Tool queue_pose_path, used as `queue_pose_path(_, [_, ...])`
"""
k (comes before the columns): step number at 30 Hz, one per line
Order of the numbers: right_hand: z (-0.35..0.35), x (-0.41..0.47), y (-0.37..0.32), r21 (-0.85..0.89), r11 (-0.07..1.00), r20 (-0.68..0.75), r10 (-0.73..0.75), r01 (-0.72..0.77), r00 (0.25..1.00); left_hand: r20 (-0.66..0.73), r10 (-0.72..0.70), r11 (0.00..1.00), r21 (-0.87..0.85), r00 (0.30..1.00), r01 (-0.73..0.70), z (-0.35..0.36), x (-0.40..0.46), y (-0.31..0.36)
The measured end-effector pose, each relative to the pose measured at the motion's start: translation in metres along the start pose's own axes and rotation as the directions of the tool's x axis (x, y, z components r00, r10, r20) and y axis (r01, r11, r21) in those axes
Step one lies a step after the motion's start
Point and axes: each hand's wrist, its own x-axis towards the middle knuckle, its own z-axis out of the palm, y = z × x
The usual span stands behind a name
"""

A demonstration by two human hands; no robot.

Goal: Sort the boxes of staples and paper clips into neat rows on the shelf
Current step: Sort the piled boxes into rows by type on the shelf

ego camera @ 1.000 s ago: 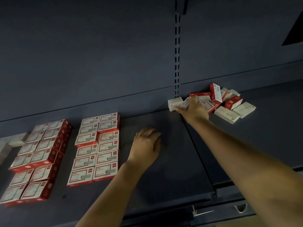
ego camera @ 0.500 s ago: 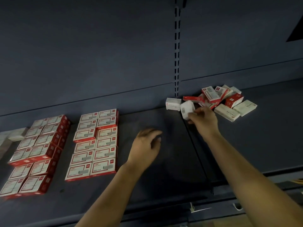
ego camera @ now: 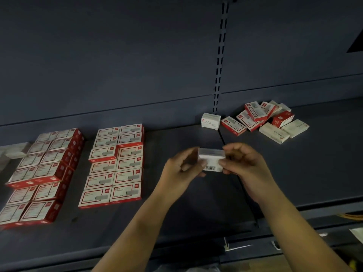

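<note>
Centre of the frame: the person holds a small white box [ego camera: 211,160] above the dark shelf [ego camera: 176,222]. The left hand [ego camera: 181,171] pinches its left end and the right hand [ego camera: 243,165] pinches its right end, fingers curled round the short sides. A barcode label faces the camera on the lower face.

Judged from its size and printed card walls, the box is light for one hand, stiff along its edges, and likely to dent if squeezed on the broad faces. The card looks smooth, so a loose pinch could let it slip. If it holds loose clips or staples, the contents may shift when tilted. The short ends, as now gripped, appear the soundest place to take hold.

Left half of the frame: two blocks of red and white boxes [ego camera: 115,163] lie in neat rows. Upper right: a loose pile of boxes [ego camera: 263,118] remains unsorted, with one white box [ego camera: 210,120] standing just left of it.
</note>
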Motion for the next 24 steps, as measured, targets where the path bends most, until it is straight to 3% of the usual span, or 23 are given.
queue_pose_path(4, [0.012, -0.005, 0.001, 0.047, 0.999, 0.065, -0.021, 0.018, 0.998, 0.000, 0.060, 0.998, -0.032, 0.998, -0.060, -0.017, -0.006, -0.002])
queue_pose_path(7, [0.025, 0.001, 0.003, 0.023, 0.996, 0.070, 0.088, -0.089, 0.994, -0.053, 0.129, 0.992, 0.009, 0.990, -0.129, -0.031, -0.010, -0.006])
queue_pose_path(10, [0.042, 0.014, 0.002, -0.021, 0.975, 0.203, 0.220, -0.221, 0.954, -0.092, 0.161, 0.987, -0.009, 0.983, -0.162, -0.050, -0.014, -0.008])
queue_pose_path(12, [0.057, 0.021, 0.000, 0.008, 0.971, 0.287, 0.225, -0.237, 0.931, -0.095, 0.179, 0.983, -0.012, 0.979, -0.181, -0.067, -0.018, -0.008])
queue_pose_path(18, [0.106, 0.031, 0.003, 0.013, 0.998, 0.334, 0.052, -0.059, 0.941, -0.102, 0.125, 0.976, -0.164, 0.987, -0.140, -0.119, -0.035, -0.006])
queue_pose_path(24, [0.157, 0.032, 0.008, -0.100, 0.993, 0.433, -0.009, 0.058, 0.901, -0.197, 0.130, 0.983, -0.102, 0.972, -0.152, -0.166, -0.052, -0.016])
